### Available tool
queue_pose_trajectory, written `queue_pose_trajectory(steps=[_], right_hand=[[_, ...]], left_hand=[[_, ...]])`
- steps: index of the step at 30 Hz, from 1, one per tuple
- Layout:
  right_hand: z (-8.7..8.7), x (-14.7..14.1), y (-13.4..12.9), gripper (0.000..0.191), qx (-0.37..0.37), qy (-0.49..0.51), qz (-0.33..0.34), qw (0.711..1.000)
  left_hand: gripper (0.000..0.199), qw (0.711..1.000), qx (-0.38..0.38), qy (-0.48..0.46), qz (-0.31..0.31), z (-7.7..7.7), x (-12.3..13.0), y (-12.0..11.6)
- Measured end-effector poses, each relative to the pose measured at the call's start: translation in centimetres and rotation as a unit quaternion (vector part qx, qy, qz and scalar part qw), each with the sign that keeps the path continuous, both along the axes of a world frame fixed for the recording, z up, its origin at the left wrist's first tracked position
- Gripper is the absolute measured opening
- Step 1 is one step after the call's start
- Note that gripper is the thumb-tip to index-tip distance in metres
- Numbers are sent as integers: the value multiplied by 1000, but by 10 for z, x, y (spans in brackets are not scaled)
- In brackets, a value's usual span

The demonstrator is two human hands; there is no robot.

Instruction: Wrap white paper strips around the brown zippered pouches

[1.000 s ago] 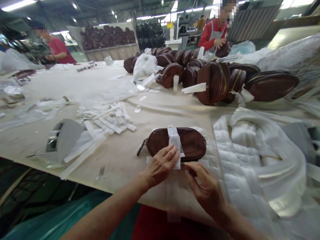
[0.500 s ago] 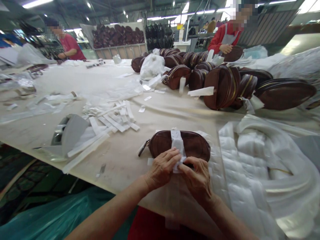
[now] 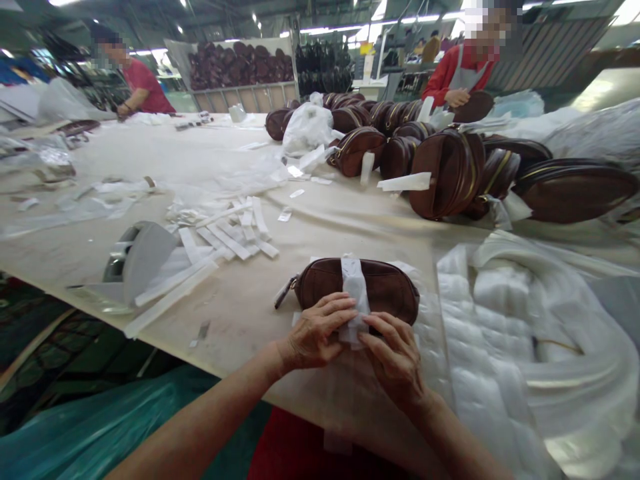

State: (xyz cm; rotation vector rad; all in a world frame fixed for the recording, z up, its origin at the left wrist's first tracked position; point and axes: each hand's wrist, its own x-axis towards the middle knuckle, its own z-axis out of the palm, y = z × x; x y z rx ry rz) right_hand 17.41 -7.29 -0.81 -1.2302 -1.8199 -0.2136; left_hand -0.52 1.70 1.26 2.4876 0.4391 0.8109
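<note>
A dark brown oval bag [image 3: 393, 288] lies near the front edge of the table, its zipper pull at the left end. A white wrapping strip [image 3: 353, 283] runs over its middle toward me. My left hand [image 3: 320, 330] is closed at the strip's left side, fingertips on the strip and the bag's lower edge. On the right side, my right hand [image 3: 395, 357] has its thumb and fingers closed on the strip's lower part.
White strips [image 3: 227, 240] and a grey tape dispenser [image 3: 145, 260] lie left. White foam sheeting [image 3: 490, 353] is at right. Brown bags [image 3: 445, 173] are piled behind. Two people stand across the table [image 3: 175, 157].
My left hand has shifted slightly left, its thumb now showing below the fingers. My right hand stays at the strip. The view has moved slightly.
</note>
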Motion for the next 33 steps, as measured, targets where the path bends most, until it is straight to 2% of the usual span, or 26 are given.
queue_pose_trajectory(steps=[3, 5, 8, 10, 12, 21, 26, 28, 33], right_hand=[[1, 2, 1, 19, -9, -3, 19, 1000], [2, 2, 1, 18, -8, -4, 22, 1000], [3, 2, 2, 18, -5, -8, 27, 1000], [4, 2, 1, 19, -6, -9, 26, 1000], [4, 2, 0, 19, -7, -13, 27, 1000], [6, 3, -1, 15, -12, -39, 33, 999], [3, 5, -11, 28, -35, -31, 44, 998], [1, 1, -24, 32, -57, -32, 31, 997], [0, -16, -53, 31, -174, -3, 29, 984]], left_hand=[[51, 999, -39, 3, -26, 8, -3, 3], [43, 996, -73, 13, -45, 14, -2, 6], [19, 996, -91, 14, -7, 16, 3, 9], [16, 997, -72, 12, 35, 13, 7, 9], [20, 997, -42, 31, 48, 10, 11, 8], [21, 984, 32, 171, 36, 25, 18, 4], [18, 978, 76, 191, 38, 20, 17, 4], [21, 977, 93, 186, 37, 16, 16, 3], [22, 980, 97, 173, 33, 12, 16, 4]])
